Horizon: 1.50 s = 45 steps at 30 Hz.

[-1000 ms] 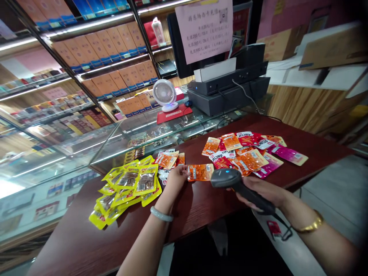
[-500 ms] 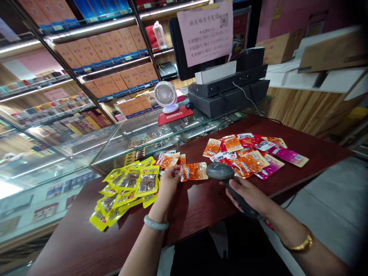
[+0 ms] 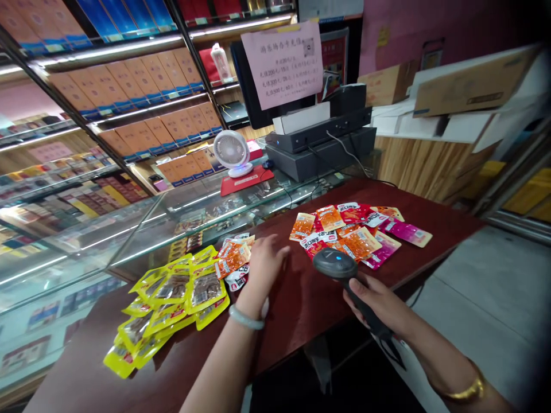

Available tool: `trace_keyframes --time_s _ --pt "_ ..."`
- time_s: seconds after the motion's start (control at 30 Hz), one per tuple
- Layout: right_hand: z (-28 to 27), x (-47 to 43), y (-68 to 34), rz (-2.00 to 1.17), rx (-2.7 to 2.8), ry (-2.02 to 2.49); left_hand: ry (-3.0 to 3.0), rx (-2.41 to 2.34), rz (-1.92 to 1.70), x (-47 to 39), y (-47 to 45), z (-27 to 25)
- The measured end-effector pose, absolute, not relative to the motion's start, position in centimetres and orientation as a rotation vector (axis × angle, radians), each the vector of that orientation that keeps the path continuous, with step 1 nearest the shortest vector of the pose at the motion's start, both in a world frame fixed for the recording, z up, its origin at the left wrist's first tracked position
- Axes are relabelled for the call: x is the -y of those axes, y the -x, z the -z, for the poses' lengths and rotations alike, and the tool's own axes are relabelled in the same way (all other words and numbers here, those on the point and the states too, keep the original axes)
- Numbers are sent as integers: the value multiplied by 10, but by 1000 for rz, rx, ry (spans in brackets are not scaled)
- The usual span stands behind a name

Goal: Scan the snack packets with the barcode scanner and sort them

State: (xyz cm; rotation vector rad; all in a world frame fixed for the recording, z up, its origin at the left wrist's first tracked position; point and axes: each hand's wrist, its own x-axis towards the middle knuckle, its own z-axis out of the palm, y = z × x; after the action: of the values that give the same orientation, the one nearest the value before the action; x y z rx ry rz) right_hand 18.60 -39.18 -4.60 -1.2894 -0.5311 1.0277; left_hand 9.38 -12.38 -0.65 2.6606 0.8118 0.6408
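- Your left hand (image 3: pixel 266 261) is over the middle of the table (image 3: pixel 297 304), thumb apart from the fingers, no packet visible in it. Fingertips partly hidden; can't tell if they touch anything.
- Closest to it: small orange-topped pile (image 3: pixel 235 255), against the right side of the yellow packets (image 3: pixel 209 287), near the table's far edge.
- Your right hand (image 3: pixel 379 301) is wrapped round the handle of the barcode scanner (image 3: pixel 331 265), thumb on top. Probably held that way to leave the head free and aimable with one hand.
- Scanner head is off toward your left hand, between the near edge and the mixed pile (image 3: pixel 359 242). Blue light on top; can't see its window.
- Mixed pile: orange, red and purple packets, overlapping, toward the table's right corner, well apart from the yellow ones. Gap likely keeps two groups from mixing and leaves you working room.
- Yellow packets overlap on the table's left part, beside the glass case (image 3: pixel 138 244). Stacking probably saves space.
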Motion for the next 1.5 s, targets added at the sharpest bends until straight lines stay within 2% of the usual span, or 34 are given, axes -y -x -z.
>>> trace_keyframes --time_s 0.2,0.4,0.67,0.87,1.03,1.3,1.5 --pt "41 413 -194 -918 384 1267 -2811 -776 -223 158 -174 21" --pt "42 425 -195 -908 338 1319 -2692 -886 -60 150 -180 19" --pt "50 411 -186 -974 447 1353 -2216 -876 -415 122 -132 26" --pt "41 385 -170 -1071 578 1373 -2019 -870 -495 114 -104 13" --pt "38 370 -163 -1083 612 1371 -1950 -873 -524 106 -86 5" --pt "30 373 -173 -1056 533 1362 -1840 -479 -674 95 -61 17" --pt "29 370 -176 -1013 549 1285 -2083 -348 -801 100 -52 17"
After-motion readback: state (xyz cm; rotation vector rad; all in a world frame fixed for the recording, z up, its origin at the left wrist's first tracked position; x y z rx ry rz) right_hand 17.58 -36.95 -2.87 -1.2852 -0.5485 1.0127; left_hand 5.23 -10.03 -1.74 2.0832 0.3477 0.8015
